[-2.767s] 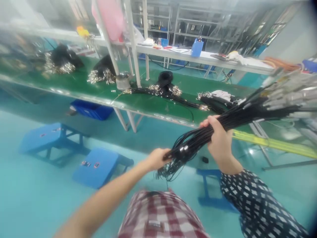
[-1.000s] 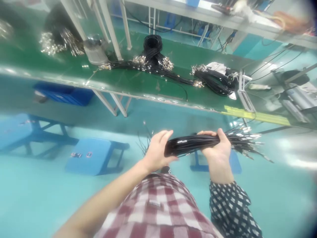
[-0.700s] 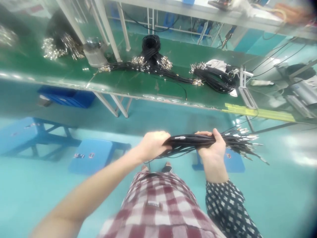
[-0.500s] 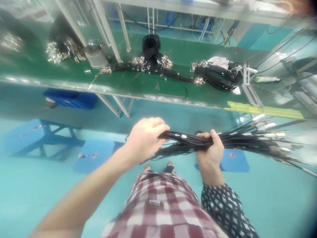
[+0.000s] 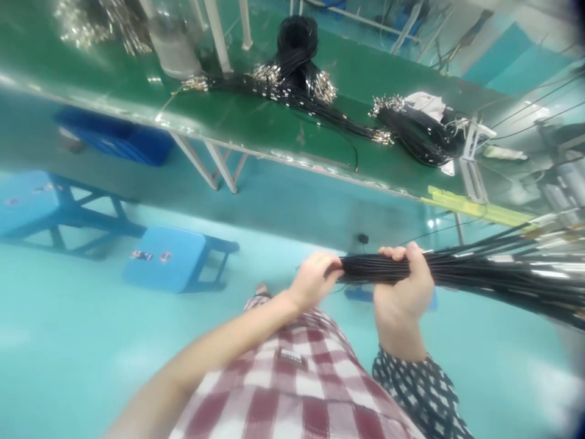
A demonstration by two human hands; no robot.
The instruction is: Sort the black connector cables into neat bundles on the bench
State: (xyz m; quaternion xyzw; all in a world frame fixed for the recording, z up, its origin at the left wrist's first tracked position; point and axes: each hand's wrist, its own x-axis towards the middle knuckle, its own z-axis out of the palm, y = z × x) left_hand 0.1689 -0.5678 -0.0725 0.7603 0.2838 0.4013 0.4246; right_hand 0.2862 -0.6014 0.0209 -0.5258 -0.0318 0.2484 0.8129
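A thick bundle of black cables (image 5: 475,268) stretches sideways in front of me, above the floor. My right hand (image 5: 404,283) is wrapped round the middle of it, thumb on top. At the bundle's left end, my left hand (image 5: 317,277) is closed round the strands. To the right of my right hand the cables fan out, their metal-tipped ends blurred at the frame's edge. Part of the bundle is hidden inside both hands.
Across the green workbench (image 5: 274,131) lie a row of cables (image 5: 338,116), a coiled bundle (image 5: 297,42) and another bundle (image 5: 411,134). A yellow strip (image 5: 479,207) runs along the bench edge. Blue stools (image 5: 167,259) and a blue crate (image 5: 114,137) are lower left.
My left hand has moved right along the bundle, closer to my right hand, and the loose left strands are now gathered tightly. The view has tilted and shifted.
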